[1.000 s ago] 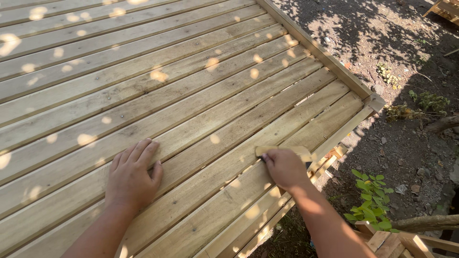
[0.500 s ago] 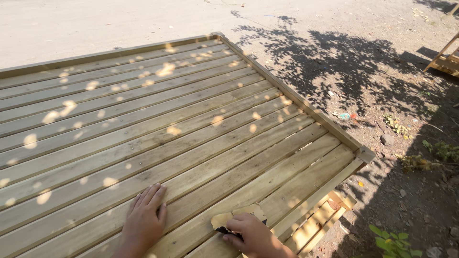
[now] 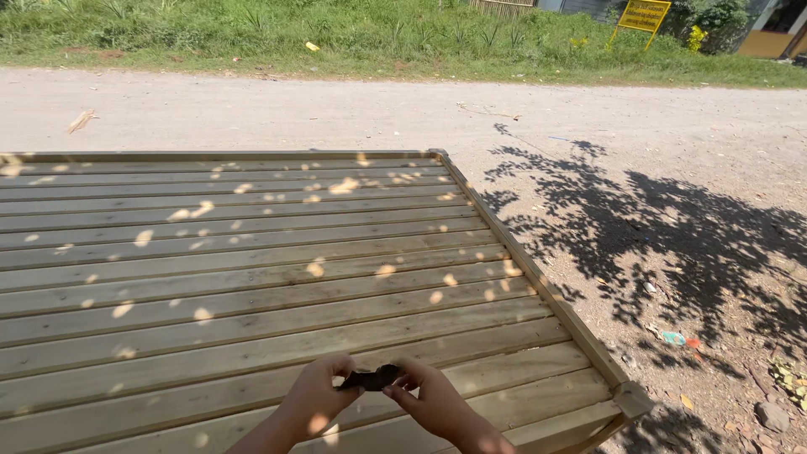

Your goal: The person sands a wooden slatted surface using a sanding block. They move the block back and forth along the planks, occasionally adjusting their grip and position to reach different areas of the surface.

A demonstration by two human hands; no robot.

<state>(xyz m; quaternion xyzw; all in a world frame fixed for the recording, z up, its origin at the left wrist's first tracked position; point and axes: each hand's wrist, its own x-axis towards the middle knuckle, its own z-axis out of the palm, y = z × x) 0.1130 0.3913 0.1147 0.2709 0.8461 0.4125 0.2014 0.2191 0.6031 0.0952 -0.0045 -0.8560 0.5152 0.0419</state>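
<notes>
Both hands, left (image 3: 313,397) and right (image 3: 430,397), pinch a dark strip (image 3: 370,378) over my slat deck (image 3: 252,277); planks lie laid.

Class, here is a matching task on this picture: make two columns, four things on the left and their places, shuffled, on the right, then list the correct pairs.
Things
1. small dark object
2. yellow sign
3. wooden slat platform
4. tree shadow

Places
A. top right, on the grass
B. on the dirt, right of the platform
C. between both hands
D. beneath the hands, filling the left

Pairs: 1-C, 2-A, 3-D, 4-B
</notes>
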